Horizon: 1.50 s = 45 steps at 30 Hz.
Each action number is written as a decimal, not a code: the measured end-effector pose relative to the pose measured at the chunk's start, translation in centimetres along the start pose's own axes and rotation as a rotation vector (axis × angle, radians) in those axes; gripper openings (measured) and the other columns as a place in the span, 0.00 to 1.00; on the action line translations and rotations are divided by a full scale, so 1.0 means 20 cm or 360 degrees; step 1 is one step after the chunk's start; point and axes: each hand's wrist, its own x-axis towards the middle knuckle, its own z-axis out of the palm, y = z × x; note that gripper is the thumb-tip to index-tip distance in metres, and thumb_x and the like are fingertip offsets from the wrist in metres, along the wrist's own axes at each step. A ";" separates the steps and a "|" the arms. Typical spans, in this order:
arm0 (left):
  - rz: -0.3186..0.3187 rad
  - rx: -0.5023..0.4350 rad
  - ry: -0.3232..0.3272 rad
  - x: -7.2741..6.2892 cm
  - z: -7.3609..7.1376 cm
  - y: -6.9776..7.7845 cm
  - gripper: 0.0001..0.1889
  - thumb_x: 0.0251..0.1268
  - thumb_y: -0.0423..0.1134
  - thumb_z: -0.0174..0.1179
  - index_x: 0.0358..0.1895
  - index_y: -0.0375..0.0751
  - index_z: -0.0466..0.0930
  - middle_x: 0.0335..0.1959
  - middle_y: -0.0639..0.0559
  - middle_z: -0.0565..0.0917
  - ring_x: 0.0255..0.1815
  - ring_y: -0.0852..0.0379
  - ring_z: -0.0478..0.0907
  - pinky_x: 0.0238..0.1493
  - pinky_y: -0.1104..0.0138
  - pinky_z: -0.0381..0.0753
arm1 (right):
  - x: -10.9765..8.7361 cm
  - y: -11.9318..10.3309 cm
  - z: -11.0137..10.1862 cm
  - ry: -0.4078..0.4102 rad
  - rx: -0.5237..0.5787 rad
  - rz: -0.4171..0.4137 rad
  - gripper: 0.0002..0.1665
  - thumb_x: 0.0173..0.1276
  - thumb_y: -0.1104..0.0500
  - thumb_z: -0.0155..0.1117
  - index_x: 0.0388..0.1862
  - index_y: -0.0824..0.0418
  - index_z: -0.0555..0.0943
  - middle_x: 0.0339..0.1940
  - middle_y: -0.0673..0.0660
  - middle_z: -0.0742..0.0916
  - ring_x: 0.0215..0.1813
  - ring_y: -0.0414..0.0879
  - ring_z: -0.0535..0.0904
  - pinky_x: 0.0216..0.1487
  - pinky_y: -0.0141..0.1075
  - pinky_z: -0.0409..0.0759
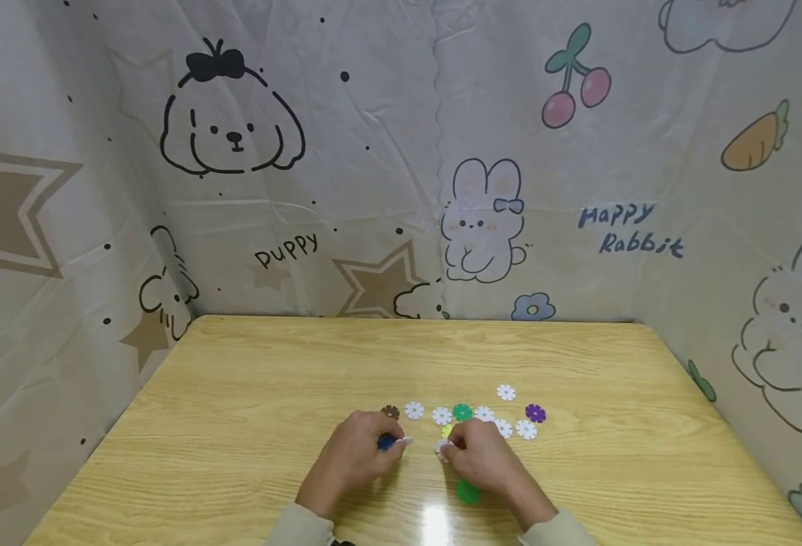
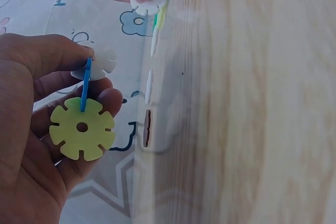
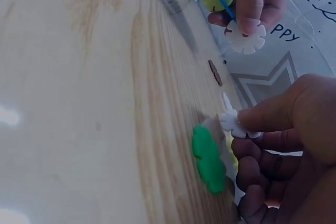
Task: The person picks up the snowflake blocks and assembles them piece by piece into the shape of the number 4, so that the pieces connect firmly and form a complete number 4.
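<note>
above the table, the left hand pinches a white disc, thumb and fingers closed on it; a blue disc links it to a yellow disc. near it, the right hand pinches a second white disc, its fingers likewise drawn together. a green disc lies near that hand; a brown disc and a purple disc lie beyond.
</note>
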 end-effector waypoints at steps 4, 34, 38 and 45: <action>0.0016 -0.0031 -0.0008 0.00 0.01 0.01 0.03 0.63 0.38 0.68 0.31 0.45 0.88 0.29 0.60 0.84 0.30 0.64 0.79 0.34 0.69 0.79 | 0.01 0.00 -0.01 -0.0003 0.0080 0.0028 0.13 0.66 0.63 0.65 0.20 0.60 0.82 0.17 0.45 0.77 0.20 0.38 0.69 0.20 0.31 0.68; 0.0144 -0.0190 -0.0068 0.03 0.04 0.01 0.02 0.62 0.33 0.66 0.31 0.42 0.86 0.29 0.58 0.84 0.31 0.64 0.79 0.35 0.71 0.79 | 0.02 -0.07 -0.01 -0.0040 0.0487 0.0092 0.17 0.71 0.58 0.62 0.22 0.65 0.79 0.16 0.45 0.72 0.20 0.38 0.64 0.23 0.31 0.63; 0.0158 -0.0207 -0.0080 0.03 0.04 0.00 0.03 0.63 0.33 0.66 0.32 0.43 0.87 0.30 0.59 0.85 0.31 0.66 0.79 0.35 0.72 0.79 | 0.02 -0.06 0.00 -0.0050 0.0492 0.0083 0.17 0.71 0.58 0.62 0.23 0.65 0.79 0.17 0.46 0.74 0.21 0.38 0.66 0.24 0.32 0.65; 0.0199 -0.0224 -0.0036 0.02 0.05 0.00 0.03 0.62 0.33 0.66 0.31 0.43 0.86 0.30 0.58 0.85 0.30 0.66 0.79 0.35 0.74 0.78 | 0.01 -0.04 0.00 -0.0102 0.0431 0.0050 0.20 0.73 0.58 0.59 0.22 0.66 0.78 0.16 0.45 0.72 0.21 0.38 0.66 0.25 0.31 0.66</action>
